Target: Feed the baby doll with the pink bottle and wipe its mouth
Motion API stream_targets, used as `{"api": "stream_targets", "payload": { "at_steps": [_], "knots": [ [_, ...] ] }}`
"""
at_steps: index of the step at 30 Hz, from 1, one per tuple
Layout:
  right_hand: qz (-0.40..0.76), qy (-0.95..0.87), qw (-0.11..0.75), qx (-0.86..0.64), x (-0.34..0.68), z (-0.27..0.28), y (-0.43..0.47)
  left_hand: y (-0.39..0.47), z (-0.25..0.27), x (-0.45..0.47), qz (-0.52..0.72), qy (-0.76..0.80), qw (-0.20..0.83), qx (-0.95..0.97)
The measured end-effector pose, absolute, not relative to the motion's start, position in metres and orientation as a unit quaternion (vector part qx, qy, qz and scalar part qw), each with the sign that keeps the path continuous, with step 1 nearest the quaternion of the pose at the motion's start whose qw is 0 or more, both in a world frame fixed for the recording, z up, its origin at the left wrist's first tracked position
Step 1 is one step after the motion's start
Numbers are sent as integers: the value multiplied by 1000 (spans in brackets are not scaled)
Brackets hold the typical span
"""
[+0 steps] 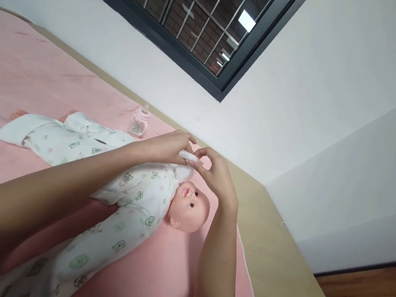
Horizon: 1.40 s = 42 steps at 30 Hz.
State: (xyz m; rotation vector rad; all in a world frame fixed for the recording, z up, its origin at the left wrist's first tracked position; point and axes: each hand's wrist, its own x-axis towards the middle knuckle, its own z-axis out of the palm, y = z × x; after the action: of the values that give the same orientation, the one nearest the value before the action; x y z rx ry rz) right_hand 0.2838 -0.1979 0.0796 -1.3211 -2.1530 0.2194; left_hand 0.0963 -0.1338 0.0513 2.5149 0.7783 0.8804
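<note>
One small white piece [187, 156]: pinched between both hands, just above the doll's far shoulder; its kind is unclear.
Left hand [169, 146]: fingertips grasping one end.
Right hand [216, 173]: thumb and forefinger gripping the other.
Doll [164, 190]: face up, clothes [133, 212] printed with bears.
Bottle [139, 122]: pink-topped, beyond the doll; any lettering too small to read.
Sheet [156, 267]: pink, underneath.
Window [193, 64]: dark-framed, barred.

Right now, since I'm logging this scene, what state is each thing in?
White item: held, exact kind unclear
Left hand: closed on it
Right hand: pinching its end
Doll: lying face up, dressed
Baby bottle: upright
Pink sheet: spread, slightly creased
Window: barred
</note>
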Motion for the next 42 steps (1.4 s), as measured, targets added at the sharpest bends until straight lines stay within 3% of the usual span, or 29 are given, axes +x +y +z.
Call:
{"api": "stream_targets", "payload": {
  "at_steps": [9,17,24,30,42],
  "knots": [
    [148,-782,329,-508,286,74,-194,-122,61,87,225,328,204,894],
    [193,-712,369,-565,313,67,-178,-97,68,52,224,374,240,868],
    [233,-709,273,-607,332,65,-177,-84,83,-11,334,486,225,776],
    [183,-690,143,-686,339,49,-173,-63,70,-41,376,497,249,742],
    [169,-691,223,-666,322,68,-138,-62,70,-47,389,506,291,713]
  ]
}}
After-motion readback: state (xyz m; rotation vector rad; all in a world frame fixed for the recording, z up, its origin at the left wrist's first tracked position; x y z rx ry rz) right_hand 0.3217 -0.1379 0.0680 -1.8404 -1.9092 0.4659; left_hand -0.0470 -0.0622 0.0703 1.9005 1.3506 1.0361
